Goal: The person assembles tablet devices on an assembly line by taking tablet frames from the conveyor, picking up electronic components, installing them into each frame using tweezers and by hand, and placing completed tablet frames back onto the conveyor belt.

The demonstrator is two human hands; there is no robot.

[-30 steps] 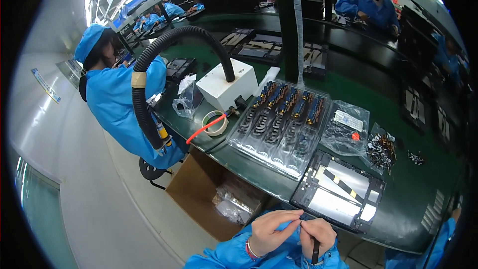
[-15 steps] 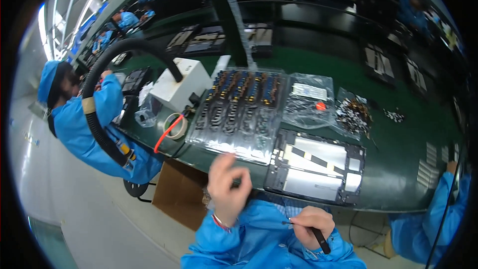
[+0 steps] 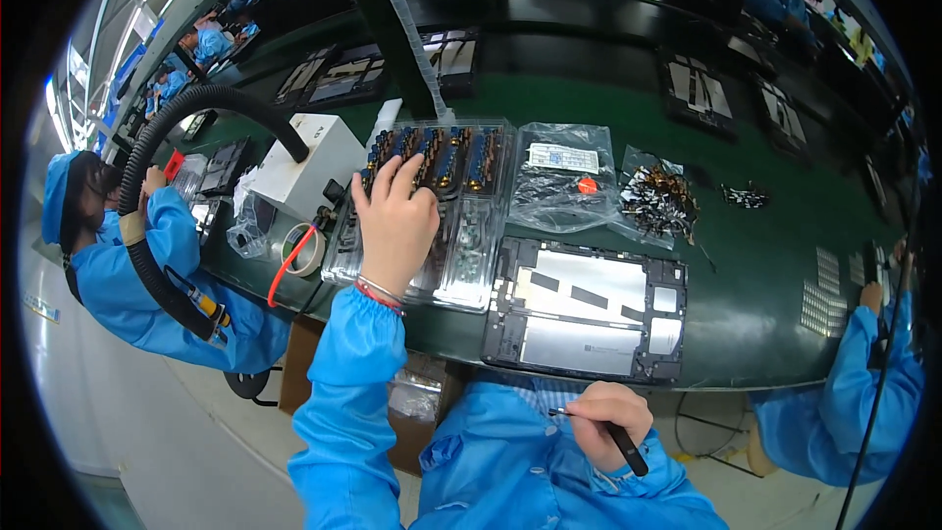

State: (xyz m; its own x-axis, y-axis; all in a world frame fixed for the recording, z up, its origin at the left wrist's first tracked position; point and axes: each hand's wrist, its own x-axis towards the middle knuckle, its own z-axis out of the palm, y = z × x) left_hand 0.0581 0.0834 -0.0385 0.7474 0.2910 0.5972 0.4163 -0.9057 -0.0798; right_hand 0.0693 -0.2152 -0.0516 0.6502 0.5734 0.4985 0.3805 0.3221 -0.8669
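Observation:
My left hand reaches over a clear plastic tray, fingers apart, with nothing seen in it. Rows of small blue, black and gold electronic parts fill the tray's far part; my hand covers some of them. Close to my body, in front of the table edge, my right hand grips black tweezers, their thin tip pointing left. Between the hands, at the near table edge, lies an open tablet housing with a silver inside and black strips. Neither hand touches it.
A white box with a black hose and a tape roll sit left of the tray. Clear bags of parts lie beyond the housing. Co-workers sit left and right. A cardboard box stands below.
My left hand has moved from the near table edge forward and left over the tray, its fingers spreading from a curled pose. My right hand keeps the tweezers near my body. The view has shifted.

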